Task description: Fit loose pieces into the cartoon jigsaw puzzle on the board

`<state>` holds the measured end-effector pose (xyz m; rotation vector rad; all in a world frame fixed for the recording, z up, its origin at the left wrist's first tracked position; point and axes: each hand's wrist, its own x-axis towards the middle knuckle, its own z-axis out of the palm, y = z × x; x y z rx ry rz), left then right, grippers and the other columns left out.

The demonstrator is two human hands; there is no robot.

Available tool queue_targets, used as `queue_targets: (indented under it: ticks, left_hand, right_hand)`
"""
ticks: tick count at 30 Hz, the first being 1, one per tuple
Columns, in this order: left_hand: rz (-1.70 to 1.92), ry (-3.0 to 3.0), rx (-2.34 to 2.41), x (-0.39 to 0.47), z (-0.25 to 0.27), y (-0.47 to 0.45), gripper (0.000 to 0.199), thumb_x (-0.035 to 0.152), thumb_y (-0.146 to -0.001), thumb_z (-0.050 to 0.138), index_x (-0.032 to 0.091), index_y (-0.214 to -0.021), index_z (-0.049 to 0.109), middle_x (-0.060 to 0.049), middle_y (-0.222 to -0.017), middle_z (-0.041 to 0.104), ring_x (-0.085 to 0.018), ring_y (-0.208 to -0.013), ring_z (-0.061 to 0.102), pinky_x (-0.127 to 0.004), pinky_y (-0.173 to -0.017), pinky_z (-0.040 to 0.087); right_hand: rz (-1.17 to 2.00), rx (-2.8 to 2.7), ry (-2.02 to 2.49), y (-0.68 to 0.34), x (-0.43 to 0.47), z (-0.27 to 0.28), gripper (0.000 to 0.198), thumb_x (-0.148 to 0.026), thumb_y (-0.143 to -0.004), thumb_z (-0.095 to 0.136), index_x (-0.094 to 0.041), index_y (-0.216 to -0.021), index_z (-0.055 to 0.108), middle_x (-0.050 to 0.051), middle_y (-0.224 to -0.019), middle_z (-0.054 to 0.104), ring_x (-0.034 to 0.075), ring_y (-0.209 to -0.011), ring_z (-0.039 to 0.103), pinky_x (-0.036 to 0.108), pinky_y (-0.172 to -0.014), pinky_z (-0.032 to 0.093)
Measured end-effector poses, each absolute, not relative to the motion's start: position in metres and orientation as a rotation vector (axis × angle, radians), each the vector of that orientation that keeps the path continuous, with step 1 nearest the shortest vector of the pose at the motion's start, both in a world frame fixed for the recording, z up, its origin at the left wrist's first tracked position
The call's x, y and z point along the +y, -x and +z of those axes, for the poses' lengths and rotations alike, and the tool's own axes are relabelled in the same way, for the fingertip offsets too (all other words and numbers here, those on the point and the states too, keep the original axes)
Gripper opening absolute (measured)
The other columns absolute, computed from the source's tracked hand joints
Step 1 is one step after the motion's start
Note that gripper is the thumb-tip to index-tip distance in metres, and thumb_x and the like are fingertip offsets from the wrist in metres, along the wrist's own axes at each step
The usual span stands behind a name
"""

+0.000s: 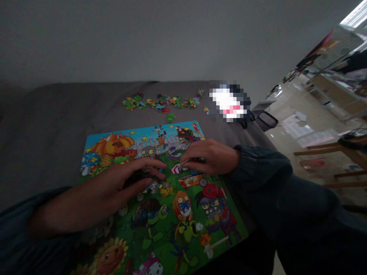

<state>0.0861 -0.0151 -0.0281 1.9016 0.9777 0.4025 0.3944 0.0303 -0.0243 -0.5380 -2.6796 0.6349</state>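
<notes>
A colourful cartoon jigsaw puzzle lies flat on the grey cloth surface, its picture largely filled in. Over its middle, my right hand pinches a small puzzle piece between thumb and fingertips, close above the red-and-white striped part of the picture. To the left, my left hand stretches its fingers across the puzzle, thumb apart from them, holding nothing that I can see. Both forearms cover parts of the puzzle's side areas.
Beyond the puzzle, a row of loose puzzle pieces is spread along the cloth. A blurred-out bright object lies at the back right. The pale wall rises behind; a wooden chair stands on the floor to the right.
</notes>
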Motion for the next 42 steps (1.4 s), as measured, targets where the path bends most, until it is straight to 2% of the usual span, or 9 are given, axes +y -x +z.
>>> queue_targets:
  ticks: [9,11,15,18,24,33,38,42]
  left_hand:
    - [0.433,-1.915,0.995,-0.013,-0.023,-0.092,0.031,0.044,-0.1,0.061,0.036,-0.125,0.077,-0.004,-0.13,0.076,-0.026,-0.118,0.072,-0.036,-0.106,0.058]
    - [0.423,-1.915,0.999,-0.013,-0.023,-0.091,0.031,0.045,-0.1,0.06,0.035,-0.125,0.077,-0.005,-0.13,0.076,-0.026,-0.117,0.072,-0.036,-0.107,0.058]
    - [0.408,-1.917,0.998,-0.013,-0.025,-0.09,0.032,0.045,-0.101,0.06,0.036,-0.126,0.076,-0.004,-0.133,0.075,-0.025,-0.119,0.071,-0.036,-0.108,0.057]
    - [0.406,-1.908,0.984,-0.013,-0.024,-0.09,0.03,0.043,-0.101,0.06,0.036,-0.125,0.076,-0.004,-0.133,0.074,-0.025,-0.121,0.07,-0.036,-0.108,0.057]
    - [0.393,-1.877,0.955,-0.015,-0.023,-0.091,0.03,0.039,-0.099,0.063,0.034,-0.125,0.076,-0.004,-0.124,0.077,-0.025,-0.114,0.073,-0.033,-0.101,0.06]
    - [0.353,-1.905,0.961,-0.013,-0.029,-0.079,0.034,0.036,-0.101,0.062,0.037,-0.134,0.071,-0.001,-0.132,0.075,-0.021,-0.118,0.071,-0.024,-0.1,0.057]
    - [0.362,-1.933,0.976,-0.014,-0.026,-0.073,0.03,0.037,-0.1,0.062,0.039,-0.127,0.074,0.003,-0.126,0.077,-0.02,-0.112,0.073,-0.019,-0.096,0.057]
    - [0.326,-1.959,0.985,-0.015,-0.028,-0.071,0.032,0.035,-0.1,0.061,0.038,-0.13,0.072,0.003,-0.127,0.077,-0.021,-0.112,0.074,-0.02,-0.096,0.057]
  right_hand:
    - [0.624,-2.665,0.528,-0.394,0.031,-0.026,0.021,-0.027,-0.107,0.057,-0.016,-0.107,0.074,0.007,-0.092,0.077,0.015,-0.084,0.068,0.03,-0.079,0.051]
    - [0.731,-2.63,0.526,-0.394,0.028,-0.022,0.021,-0.029,-0.106,0.058,-0.015,-0.107,0.073,0.006,-0.09,0.077,0.014,-0.08,0.067,0.028,-0.076,0.051]
    - [1.159,-2.585,0.521,-0.392,0.021,-0.012,0.023,-0.032,-0.107,0.056,-0.013,-0.112,0.068,0.006,-0.089,0.075,0.011,-0.069,0.065,0.025,-0.065,0.047]
    - [1.315,-2.613,0.461,-0.391,0.017,-0.008,0.021,-0.032,-0.107,0.054,-0.014,-0.111,0.064,0.006,-0.091,0.075,0.012,-0.071,0.064,0.026,-0.067,0.046]
    - [1.307,-2.646,0.463,-0.388,0.016,-0.008,0.019,-0.033,-0.107,0.054,-0.016,-0.104,0.062,0.005,-0.089,0.074,0.012,-0.073,0.064,0.027,-0.068,0.044]
    - [1.298,-2.675,0.474,-0.389,0.016,-0.007,0.019,-0.031,-0.107,0.055,-0.016,-0.104,0.065,0.004,-0.086,0.075,0.012,-0.074,0.067,0.025,-0.068,0.047]
    - [1.144,-2.709,0.352,-0.385,0.01,-0.011,0.022,-0.03,-0.109,0.051,-0.015,-0.109,0.067,0.007,-0.097,0.075,0.014,-0.081,0.067,0.027,-0.076,0.049]
    - [1.011,-2.746,0.316,-0.382,0.006,-0.014,0.024,-0.027,-0.109,0.048,-0.014,-0.116,0.067,0.008,-0.097,0.075,0.016,-0.087,0.066,0.029,-0.081,0.05]
